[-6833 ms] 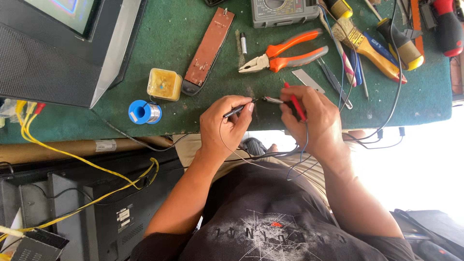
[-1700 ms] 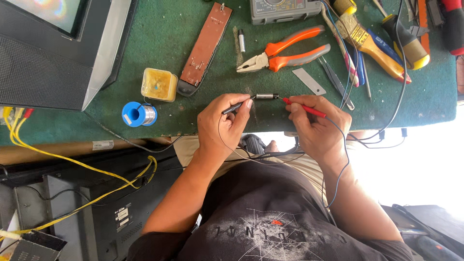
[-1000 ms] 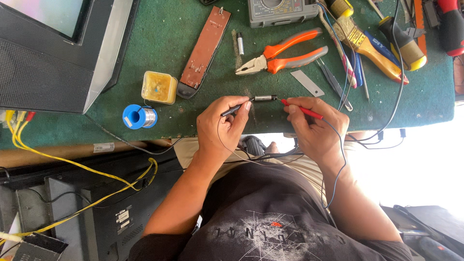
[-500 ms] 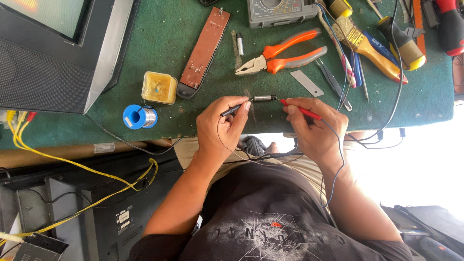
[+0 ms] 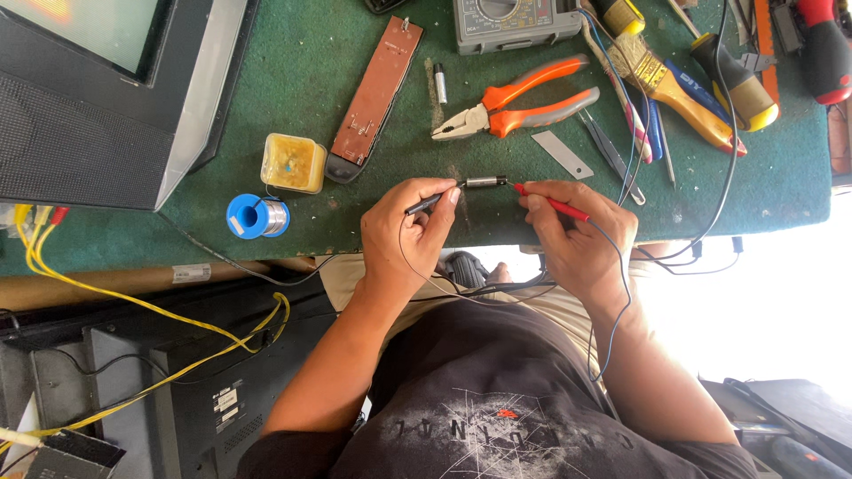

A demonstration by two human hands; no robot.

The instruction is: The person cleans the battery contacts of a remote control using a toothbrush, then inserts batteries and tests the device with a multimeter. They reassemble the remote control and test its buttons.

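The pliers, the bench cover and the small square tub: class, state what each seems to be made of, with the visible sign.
Pliers: grey metal jaws, dull sheen; orange-and-grey handles look like moulded plastic or rubber.
Bench cover: green, matt and fuzzy, probably felt or carpet.
Square tub: translucent yellowish plastic, apparently; contents show through dimly.

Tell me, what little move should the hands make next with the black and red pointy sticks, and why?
Probably keep both hands still and glance up at the grey multimeter. The left hand pinches the thin black test probe and the right hand pinches the thin red test probe. Their tips seem to meet the two ends of the small silver cylinder.
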